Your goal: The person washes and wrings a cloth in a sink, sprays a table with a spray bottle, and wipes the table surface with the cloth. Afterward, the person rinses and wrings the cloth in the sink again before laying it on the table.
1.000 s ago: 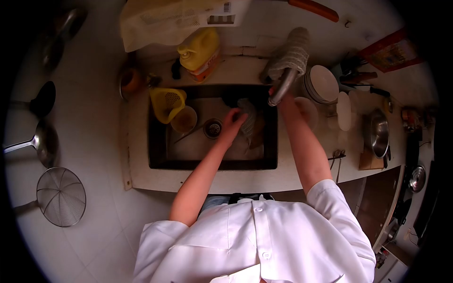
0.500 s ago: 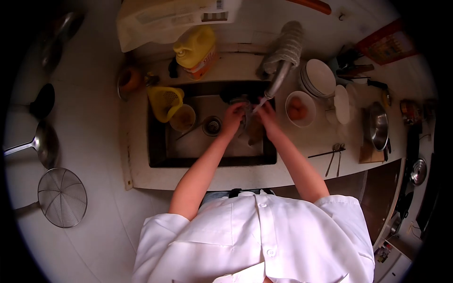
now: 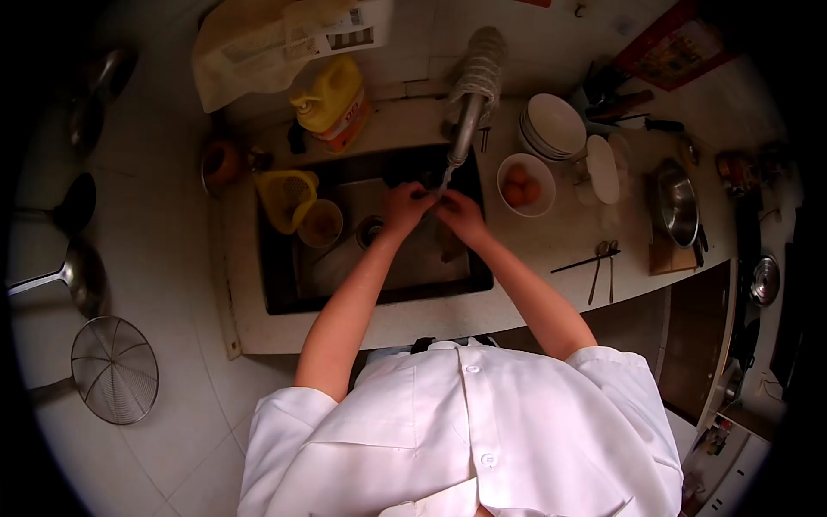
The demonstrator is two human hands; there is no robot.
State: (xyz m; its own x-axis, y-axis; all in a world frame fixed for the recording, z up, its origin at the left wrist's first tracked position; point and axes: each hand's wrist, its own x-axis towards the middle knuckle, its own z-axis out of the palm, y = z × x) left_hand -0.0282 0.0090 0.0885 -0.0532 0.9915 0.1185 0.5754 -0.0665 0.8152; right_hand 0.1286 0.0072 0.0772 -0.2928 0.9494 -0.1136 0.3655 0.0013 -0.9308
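Water (image 3: 445, 178) runs from the metal faucet (image 3: 466, 129), which has a pale cloth wrapped round its upper part. Under the stream, my left hand (image 3: 408, 208) and my right hand (image 3: 460, 214) are close together over the sink (image 3: 345, 280). The fingers of both hands are curled inward around something small that I cannot make out. A yellow strainer basket (image 3: 284, 198) sits at the sink's left side, beside a small bowl (image 3: 320, 224). The drain (image 3: 370, 230) lies partly behind my left forearm.
Right of the sink are a bowl with several eggs (image 3: 526, 185), stacked white plates (image 3: 553, 127), spoons (image 3: 596, 274) and a metal bowl (image 3: 676, 204). A yellow jug (image 3: 334, 105) stands behind the sink. Ladles and a wire skimmer (image 3: 115, 370) hang at the left.
My right hand has come down from the faucet to my left hand, and water now runs. The greyish cloth-like item seen in the sink earlier is no longer clearly visible. The view has shifted.
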